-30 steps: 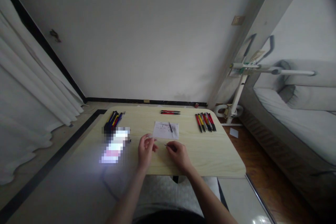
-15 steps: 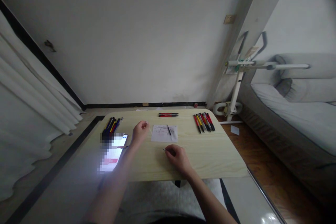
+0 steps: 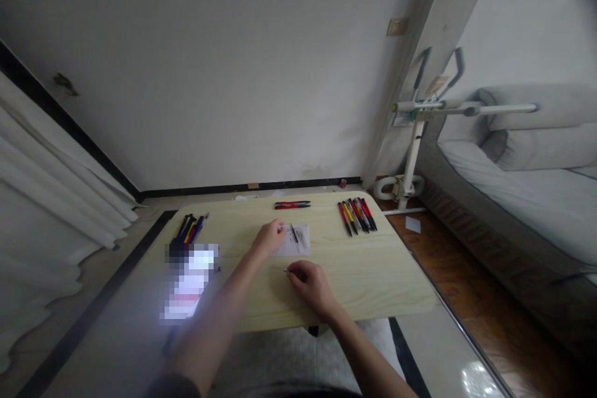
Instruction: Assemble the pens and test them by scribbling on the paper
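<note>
Near the table's (image 3: 373,277) front edge, the right hand (image 3: 313,286) pinches a small thin thing (image 3: 285,270). A blurry bright screen (image 3: 192,283) lies by the left edge. The left hand (image 3: 269,237) is at the paper's (image 3: 302,245) left edge; I cannot tell if it holds anything. A dark stick (image 3: 294,234) lies on the paper. A pen bunch (image 3: 190,231) lies by the far left corner, a pen row (image 3: 359,215) by the far right, two red pens (image 3: 290,206) at the far edge.
</note>
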Demonstrator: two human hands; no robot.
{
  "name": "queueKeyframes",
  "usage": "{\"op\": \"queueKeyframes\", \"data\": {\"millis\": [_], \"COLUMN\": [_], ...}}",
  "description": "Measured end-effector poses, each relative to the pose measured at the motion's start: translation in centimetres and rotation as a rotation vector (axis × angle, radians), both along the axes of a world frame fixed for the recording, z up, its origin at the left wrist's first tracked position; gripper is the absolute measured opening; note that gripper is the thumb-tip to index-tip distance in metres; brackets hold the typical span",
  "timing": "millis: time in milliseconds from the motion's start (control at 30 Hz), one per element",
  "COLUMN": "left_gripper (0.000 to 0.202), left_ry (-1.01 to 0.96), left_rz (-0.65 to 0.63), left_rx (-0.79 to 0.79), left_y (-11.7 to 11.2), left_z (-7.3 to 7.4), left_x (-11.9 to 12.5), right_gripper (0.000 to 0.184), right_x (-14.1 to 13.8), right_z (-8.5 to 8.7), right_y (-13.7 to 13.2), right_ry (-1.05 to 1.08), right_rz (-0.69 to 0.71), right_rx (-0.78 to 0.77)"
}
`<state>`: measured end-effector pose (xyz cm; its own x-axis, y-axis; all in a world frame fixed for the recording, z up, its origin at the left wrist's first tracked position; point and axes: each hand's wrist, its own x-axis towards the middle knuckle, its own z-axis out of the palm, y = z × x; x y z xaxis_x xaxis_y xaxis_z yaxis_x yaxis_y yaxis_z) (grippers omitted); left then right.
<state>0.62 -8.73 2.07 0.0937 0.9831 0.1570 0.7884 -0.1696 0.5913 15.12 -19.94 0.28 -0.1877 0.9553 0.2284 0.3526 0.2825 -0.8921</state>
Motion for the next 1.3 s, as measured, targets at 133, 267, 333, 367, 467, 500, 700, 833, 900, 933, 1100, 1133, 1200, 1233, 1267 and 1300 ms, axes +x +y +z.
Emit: {"op": "queueKeyframes", "data": {"millis": [133,267,333,367,467,500,700,833,900,933,1100,1133,1200,1233,1267,1300], "left_gripper": [0.024,0.023,0.021,0.021,0.025,0.026,0.027,0.025,0.024,0.024,0.024,0.024,0.023,0.023,0.022,0.021], "left_ry": [0.054,0.094,0.113,0.123,0.142,0.146,0.155,0.139,0.13,0.125,0.096,0.09,0.066,0.047,0.022,-0.005], "left_rz": [-0.034,-0.08,-0.1,-0.106,-0.112,-0.109,-0.059,-0.05,-0.048,-0.048,-0.063,-0.067,-0.072,-0.07,-0.064,-0.055], "left_rx": [-0.009,-0.011,-0.013,-0.013,-0.009,-0.006,0.02,0.031,0.036,0.04,0.07,0.077,0.094,0.104,0.116,0.128], "left_y": [0.4,0.4,0.3,0.2,0.1,0.0,-0.4,-1.2,-1.7,-1.9,-2.4,-2.5,-2.5,-2.6,-2.6,-2.7], "left_z": [-0.1,-0.1,0.0,0.1,0.3,0.4,0.3,-0.1,-0.3,-0.3,-0.2,-0.2,0.0,0.0,0.1,0.2], "left_x": [0.7,1.1,1.1,1.1,0.7,0.5,-1.1,-2.1,-2.3,-2.3,-2.0,-1.9,-1.9,-1.9,-2.0,-2.0], "right_gripper": [0.014,0.013,0.014,0.014,0.014,0.014,0.014,0.013,0.013,0.013,0.014,0.014,0.014,0.014,0.014,0.013], "right_x": [0.1,0.2,0.2,0.2,0.2,0.2,0.1,0.0,0.0,0.0,0.0,0.0,0.0,-0.1,-0.1,-0.1], "right_z": [0.1,0.2,0.3,0.4,0.4,0.4,0.0,-0.1,-0.1,-0.1,0.1,0.1,0.1,0.1,0.1,0.1], "right_y": [0.0,0.0,0.0,-0.1,-0.1,0.0,0.0,0.0,0.0,0.0,0.0,-0.1,-0.1,-0.1,-0.1,-0.1], "right_ry": [-0.004,-0.007,-0.007,-0.008,-0.012,-0.015,-0.021,-0.021,-0.025,-0.025,-0.012,-0.012,-0.012,-0.01,-0.01,-0.009], "right_rz": [-0.004,0.001,0.006,0.007,0.004,0.003,0.004,-0.005,-0.004,-0.003,0.001,0.004,0.004,0.004,0.005,0.005], "right_rx": [0.003,0.018,0.021,0.021,0.015,0.013,0.011,0.017,0.019,0.019,0.006,0.006,0.009,0.012,0.016,0.019]}}
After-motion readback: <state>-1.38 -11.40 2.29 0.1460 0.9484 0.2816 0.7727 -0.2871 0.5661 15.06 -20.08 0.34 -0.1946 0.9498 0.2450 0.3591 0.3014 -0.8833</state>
